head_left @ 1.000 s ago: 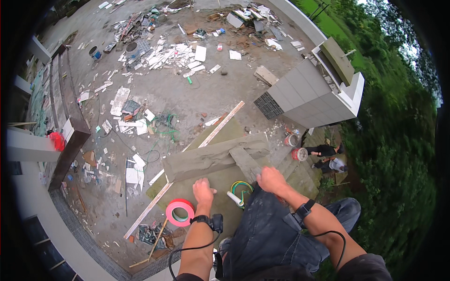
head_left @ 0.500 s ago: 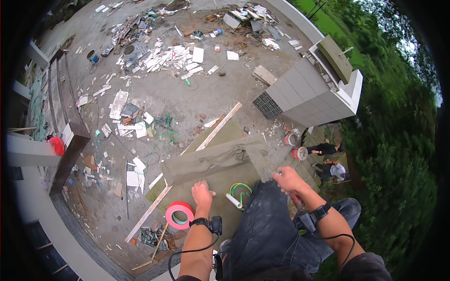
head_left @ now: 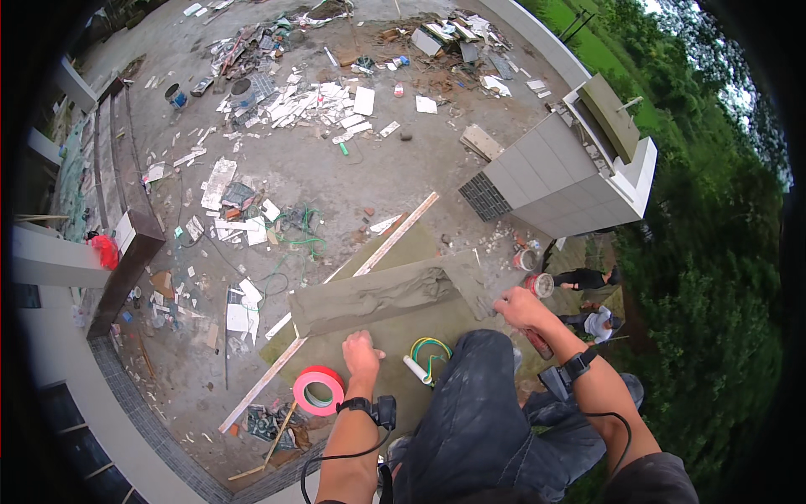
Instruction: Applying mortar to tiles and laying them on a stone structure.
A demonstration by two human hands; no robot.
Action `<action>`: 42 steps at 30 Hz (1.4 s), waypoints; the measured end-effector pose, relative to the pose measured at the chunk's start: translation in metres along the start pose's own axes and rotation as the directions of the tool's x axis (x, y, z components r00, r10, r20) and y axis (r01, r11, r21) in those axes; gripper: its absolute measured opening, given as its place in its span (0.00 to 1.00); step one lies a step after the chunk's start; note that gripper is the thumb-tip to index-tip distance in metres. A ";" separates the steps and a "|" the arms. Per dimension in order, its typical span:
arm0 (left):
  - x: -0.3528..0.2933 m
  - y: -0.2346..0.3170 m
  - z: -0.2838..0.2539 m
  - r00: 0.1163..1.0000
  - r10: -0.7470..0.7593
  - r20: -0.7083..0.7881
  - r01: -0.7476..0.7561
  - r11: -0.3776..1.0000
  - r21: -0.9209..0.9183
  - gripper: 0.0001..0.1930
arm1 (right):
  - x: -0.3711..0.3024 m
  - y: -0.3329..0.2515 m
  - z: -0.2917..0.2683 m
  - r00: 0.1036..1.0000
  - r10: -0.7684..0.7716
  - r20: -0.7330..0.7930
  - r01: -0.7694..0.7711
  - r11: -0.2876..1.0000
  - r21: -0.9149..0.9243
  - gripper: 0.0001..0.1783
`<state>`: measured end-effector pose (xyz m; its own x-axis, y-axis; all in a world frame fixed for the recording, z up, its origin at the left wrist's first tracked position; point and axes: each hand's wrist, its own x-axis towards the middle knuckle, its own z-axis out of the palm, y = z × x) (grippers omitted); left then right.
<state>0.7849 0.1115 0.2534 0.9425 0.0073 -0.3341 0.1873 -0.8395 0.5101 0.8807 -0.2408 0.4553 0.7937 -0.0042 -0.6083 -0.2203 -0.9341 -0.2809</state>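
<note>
Grey wet mortar bed (head_left: 382, 296) spread across the ground at twelve o'clock from the left hand (head_left: 363, 351), just beyond the knuckles. Left hand curled into a loose fist, pressed down on the greenish board (head_left: 395, 336), gripping nothing that shows. Pink tape roll (head_left: 318, 390) lying flat at about eight o'clock from that fist, just beside the wrist, apart from it. Coil of green and yellow wire (head_left: 431, 351) with a white tube (head_left: 416, 370) at three o'clock from the fist, near the dark trouser knee (head_left: 470, 395). Long pale wooden batten (head_left: 336, 307) running from seven o'clock up to one o'clock along the mortar's left edge.

Right hand (head_left: 520, 307) at the mortar's right end, fingers bent downward, touching or nearly touching its edge; cannot tell whether anything is held, palm side hidden. Small red and white cans (head_left: 534, 281) just past it at one o'clock, blurred. Both wrists strapped with black devices; forearms cut off at the lower rim.
</note>
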 end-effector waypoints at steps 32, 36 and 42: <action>0.000 0.005 -0.008 0.995 -0.092 0.041 0.093 0.995 -0.024 0.20 | 0.142 0.021 -0.048 0.904 0.015 0.427 0.053 0.988 -0.146 0.24; 0.002 0.009 -0.005 0.996 -0.082 0.034 0.083 0.996 -0.032 0.21 | 0.148 0.026 -0.050 0.896 0.023 0.444 0.087 0.970 -0.225 0.23; 0.002 0.004 -0.007 0.997 -0.081 0.015 0.082 0.996 -0.046 0.23 | 0.162 0.037 -0.042 0.910 -0.043 0.412 0.155 0.958 -0.241 0.23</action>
<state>0.7900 0.1121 0.2604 0.9198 0.0672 -0.3866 0.2764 -0.8103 0.5168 1.0253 -0.2910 0.3779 0.4982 0.1837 -0.8473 0.0487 -0.9817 -0.1842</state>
